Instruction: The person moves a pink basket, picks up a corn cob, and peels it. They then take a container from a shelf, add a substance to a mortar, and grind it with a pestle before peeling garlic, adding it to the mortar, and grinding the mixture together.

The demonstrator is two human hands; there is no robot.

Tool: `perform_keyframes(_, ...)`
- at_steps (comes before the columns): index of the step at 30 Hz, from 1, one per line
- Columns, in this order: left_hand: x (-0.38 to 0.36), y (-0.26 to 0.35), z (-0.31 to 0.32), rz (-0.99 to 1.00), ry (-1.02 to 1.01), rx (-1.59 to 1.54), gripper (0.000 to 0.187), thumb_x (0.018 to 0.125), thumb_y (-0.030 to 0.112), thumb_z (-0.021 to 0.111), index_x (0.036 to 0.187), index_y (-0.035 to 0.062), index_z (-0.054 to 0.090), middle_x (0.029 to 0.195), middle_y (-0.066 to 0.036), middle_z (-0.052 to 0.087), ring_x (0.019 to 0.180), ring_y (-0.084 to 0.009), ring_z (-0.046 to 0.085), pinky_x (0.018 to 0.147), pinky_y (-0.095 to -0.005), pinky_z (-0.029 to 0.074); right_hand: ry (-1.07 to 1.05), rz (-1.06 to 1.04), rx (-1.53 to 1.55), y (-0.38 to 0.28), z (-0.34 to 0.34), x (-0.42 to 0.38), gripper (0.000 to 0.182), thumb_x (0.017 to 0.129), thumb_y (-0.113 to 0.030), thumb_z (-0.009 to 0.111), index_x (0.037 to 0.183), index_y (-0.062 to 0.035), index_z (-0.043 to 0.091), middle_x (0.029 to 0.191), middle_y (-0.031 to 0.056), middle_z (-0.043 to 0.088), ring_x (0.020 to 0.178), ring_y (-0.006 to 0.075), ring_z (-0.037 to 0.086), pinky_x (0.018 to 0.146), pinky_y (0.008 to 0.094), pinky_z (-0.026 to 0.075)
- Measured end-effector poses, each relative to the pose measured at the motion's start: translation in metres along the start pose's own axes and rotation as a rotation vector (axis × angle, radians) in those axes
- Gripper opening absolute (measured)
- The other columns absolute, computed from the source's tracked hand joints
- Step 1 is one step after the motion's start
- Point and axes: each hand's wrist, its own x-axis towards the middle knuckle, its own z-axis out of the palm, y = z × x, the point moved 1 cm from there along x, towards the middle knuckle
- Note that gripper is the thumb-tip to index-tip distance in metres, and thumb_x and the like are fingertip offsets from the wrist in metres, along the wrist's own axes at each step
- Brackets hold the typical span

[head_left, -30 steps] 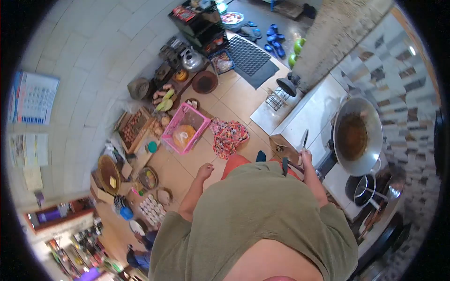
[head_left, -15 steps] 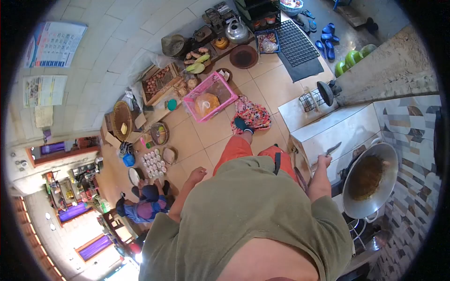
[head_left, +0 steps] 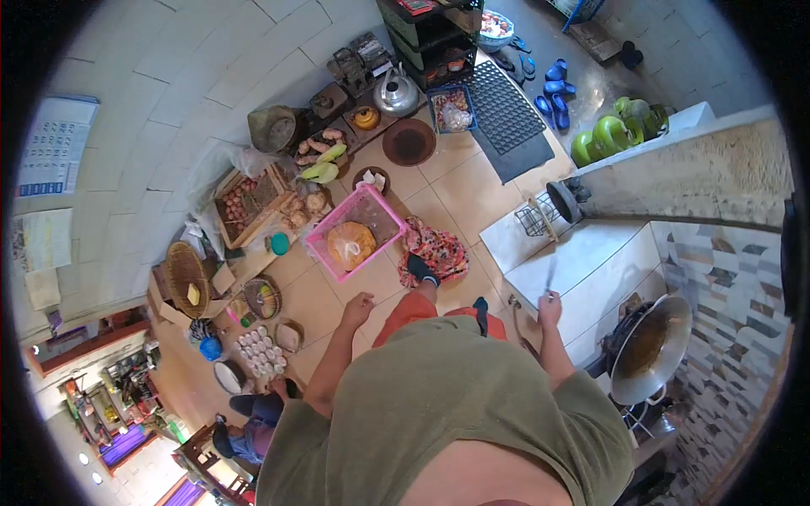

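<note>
My right hand [head_left: 550,309] grips a knife [head_left: 551,274] with its blade pointing up over the white counter [head_left: 591,270]. My left hand [head_left: 359,307] hangs loosely at my side with nothing in it, fingers curled, above the tiled floor near a pink crate [head_left: 354,232]. A large wok [head_left: 648,346] with brown liquid sits on the stove to the right of my right hand. I stand in a green shirt and orange trousers, one foot on a patterned cloth [head_left: 434,251].
Baskets, vegetables, a kettle [head_left: 395,94] and a tray of small cups [head_left: 260,352] line the floor along the left wall. A seated person [head_left: 253,422] is at the lower left. A black mat [head_left: 506,114], blue sandals and green gas cylinders [head_left: 609,131] lie at the top right.
The view has swung as I turned my head. My right hand has kept the knife and lifted its blade more upright over the counter. My left hand has stayed empty at my side.
</note>
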Motion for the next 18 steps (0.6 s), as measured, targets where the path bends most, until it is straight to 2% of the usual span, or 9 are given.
perform_keyframes(2, 0.028, 0.017, -0.008, 0.195, -0.042, 0.026, 0.028, 0.077, 0.020, 0.060, 0.101, 0.0061, 0.059, 0.090, -0.012, 0.064, 0.083, -0.0223, 0.062, 0.075, -0.0323, 0.049, -0.157, -0.127, -0.212, -0.052, 0.009, -0.007, 0.032, 0.071, -0.022, 0.058, 0.099, -0.0072, 0.059, 0.096, 0.0189, 0.059, 0.091, 0.0322, 0.056, 0.081, 0.0397, 0.044)
perform_keyframes(5, 0.065, 0.027, -0.015, 0.319, -0.226, -0.028, 0.026, 0.076, 0.021, 0.061, 0.096, 0.0042, 0.061, 0.087, -0.012, 0.064, 0.080, -0.0215, 0.063, 0.073, -0.0311, 0.050, -0.316, -0.059, 0.020, -0.104, 0.037, 0.003, 0.033, 0.072, -0.024, 0.060, 0.100, -0.0064, 0.059, 0.089, 0.0161, 0.060, 0.081, 0.0262, 0.058, 0.074, 0.0359, 0.046)
perform_keyframes(7, 0.079, 0.036, -0.020, 0.290, -0.349, -0.034, 0.024, 0.075, 0.022, 0.062, 0.089, 0.0039, 0.062, 0.082, -0.011, 0.064, 0.075, -0.0201, 0.062, 0.069, -0.0307, 0.049, -0.401, -0.040, 0.109, -0.178, 0.033, -0.014, 0.035, 0.073, -0.027, 0.063, 0.099, -0.0049, 0.058, 0.086, 0.0145, 0.061, 0.077, 0.0229, 0.059, 0.071, 0.0340, 0.047)
perform_keyframes(9, 0.091, 0.040, -0.023, 0.245, -0.473, -0.042, 0.022, 0.074, 0.024, 0.063, 0.083, 0.0036, 0.064, 0.076, -0.009, 0.064, 0.071, -0.0187, 0.061, 0.066, -0.0303, 0.049, -0.456, -0.401, -0.009, -0.231, 0.030, -0.028, 0.043, 0.070, -0.033, 0.070, 0.097, -0.0014, 0.058, 0.080, 0.0108, 0.061, 0.072, 0.0167, 0.058, 0.066, 0.0311, 0.047)
perform_keyframes(11, 0.100, 0.035, -0.020, 0.015, -0.690, 0.034, 0.023, 0.074, 0.027, 0.063, 0.069, 0.0046, 0.062, 0.064, -0.006, 0.059, 0.059, -0.0157, 0.056, 0.056, -0.0300, 0.046, -0.566, -0.422, -0.139, -0.242, 0.041, -0.014, 0.047, 0.068, -0.036, 0.072, 0.096, -0.0003, 0.058, 0.080, 0.0103, 0.061, 0.072, 0.0161, 0.059, 0.066, 0.0311, 0.047)
perform_keyframes(13, 0.101, 0.033, -0.018, -0.042, -0.625, -0.090, 0.024, 0.075, 0.028, 0.063, 0.066, 0.0053, 0.060, 0.059, -0.004, 0.056, 0.055, -0.0146, 0.053, 0.053, -0.0300, 0.044, -0.764, -0.318, -0.294, -0.267, 0.048, -0.003, 0.052, 0.065, -0.037, 0.076, 0.094, 0.0013, 0.058, 0.079, 0.0092, 0.062, 0.071, 0.0153, 0.059, 0.065, 0.0313, 0.048)
perform_keyframes(15, 0.105, 0.033, -0.021, -0.092, -0.553, -0.204, 0.026, 0.075, 0.029, 0.062, 0.062, 0.0059, 0.059, 0.055, -0.002, 0.054, 0.051, -0.0134, 0.050, 0.049, -0.0300, 0.041, -0.810, -0.419, -0.305, -0.280, 0.063, 0.017, 0.053, 0.064, -0.037, 0.077, 0.095, 0.0016, 0.058, 0.078, 0.0085, 0.062, 0.070, 0.0144, 0.059, 0.064, 0.0308, 0.048)
perform_keyframes(17, 0.110, 0.041, -0.021, 0.133, -0.529, -0.158, 0.023, 0.075, 0.026, 0.063, 0.063, 0.0058, 0.059, 0.054, -0.002, 0.054, 0.050, -0.0130, 0.050, 0.049, -0.0296, 0.041, -0.928, -0.395, -0.302, -0.316, 0.068, 0.038, 0.053, 0.063, -0.033, 0.078, 0.099, 0.0013, 0.058, 0.078, 0.0088, 0.063, 0.070, 0.0157, 0.060, 0.064, 0.0313, 0.048)
perform_keyframes(18, 0.109, 0.045, -0.020, 0.113, -0.506, -0.186, 0.023, 0.075, 0.026, 0.063, 0.063, 0.0058, 0.059, 0.054, -0.002, 0.054, 0.050, -0.0130, 0.050, 0.049, -0.0296, 0.041, -0.955, -0.414, -0.326, -0.337, 0.078, 0.052, 0.053, 0.063, -0.033, 0.078, 0.099, 0.0013, 0.058, 0.078, 0.0088, 0.063, 0.070, 0.0157, 0.060, 0.064, 0.0313, 0.048)
